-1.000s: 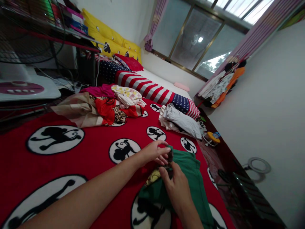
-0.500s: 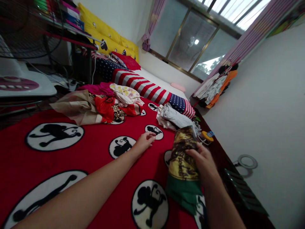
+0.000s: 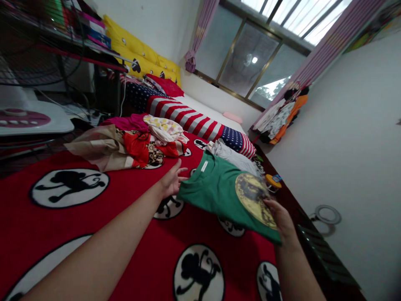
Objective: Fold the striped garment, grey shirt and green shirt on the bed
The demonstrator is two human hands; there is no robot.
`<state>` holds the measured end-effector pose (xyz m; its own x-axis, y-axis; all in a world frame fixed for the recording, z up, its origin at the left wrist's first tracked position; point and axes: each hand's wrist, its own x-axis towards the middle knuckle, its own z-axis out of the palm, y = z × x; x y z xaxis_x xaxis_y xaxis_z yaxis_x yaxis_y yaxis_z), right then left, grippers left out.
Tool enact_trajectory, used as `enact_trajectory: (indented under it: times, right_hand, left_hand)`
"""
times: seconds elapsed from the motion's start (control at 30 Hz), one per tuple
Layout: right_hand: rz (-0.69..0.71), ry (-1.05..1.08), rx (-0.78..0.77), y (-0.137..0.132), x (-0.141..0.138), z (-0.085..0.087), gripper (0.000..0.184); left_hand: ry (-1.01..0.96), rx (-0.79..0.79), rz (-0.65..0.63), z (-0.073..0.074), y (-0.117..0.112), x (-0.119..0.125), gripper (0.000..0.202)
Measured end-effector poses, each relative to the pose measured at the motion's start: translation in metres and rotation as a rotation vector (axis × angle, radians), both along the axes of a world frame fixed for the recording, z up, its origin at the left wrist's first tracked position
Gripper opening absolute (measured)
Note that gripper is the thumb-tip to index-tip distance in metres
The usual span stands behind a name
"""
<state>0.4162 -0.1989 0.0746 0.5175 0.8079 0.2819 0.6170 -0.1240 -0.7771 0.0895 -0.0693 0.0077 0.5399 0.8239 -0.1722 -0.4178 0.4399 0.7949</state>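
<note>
A folded green T-shirt point(image 3: 213, 184) with a round yellow and dark print hangs over the red blanket point(image 3: 131, 234). My right hand point(image 3: 280, 217) grips its right end, thumb on top by the print. Left of the shirt's collar side, my left hand point(image 3: 171, 179) has its fingers spread and holds nothing; its fingertips are close to the green cloth, and I cannot tell whether they touch. Behind the shirt lies a stack of folded pale grey clothes point(image 3: 236, 155), partly hidden by it.
A loose heap of clothes, with an orange-red garment point(image 3: 136, 146), lies at the far left of the blanket. Beside the bed stands a fan with a white base point(image 3: 34, 117). A dark ledge point(image 3: 291, 200) along the right wall bears a yellow-lidded jar point(image 3: 273, 182).
The shirt has gone from a narrow bundle with the print outward to a wider folded shape, collar showing. My left hand has moved left and its fingers have spread; my right hand keeps its grip.
</note>
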Motion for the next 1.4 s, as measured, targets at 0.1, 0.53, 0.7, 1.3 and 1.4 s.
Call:
enact_trajectory:
  times: [0.1, 0.53, 0.7, 1.3, 1.4]
  right_hand:
    - [-0.079, -0.002, -0.075, -0.012, 0.006, -0.045, 0.025]
    - [-0.169, -0.398, 0.068, -0.004, -0.018, -0.043, 0.045]
    - [-0.151, 0.023, 0.021, -0.016, 0.002, -0.056, 0.042]
    - [0.051, -0.654, -0.39, -0.013, -0.024, -0.087, 0.069]
    - [-0.019, -0.711, -0.525, -0.023, -0.01, -0.107, 0.072]
  left_hand:
    - [0.064, -0.074, -0.044, -0.004, 0.001, 0.001, 0.069]
    - [0.764, 1.173, 0.322, 0.03, -0.033, 0.054, 0.028]
    - [0.801, 1.291, 0.214, 0.018, -0.026, 0.082, 0.044]
    - [1.3, 1.308, -0.08, -0.019, 0.014, 0.126, 0.052]
    - [1.315, 1.274, -0.061, -0.023, 0.015, 0.122, 0.052]
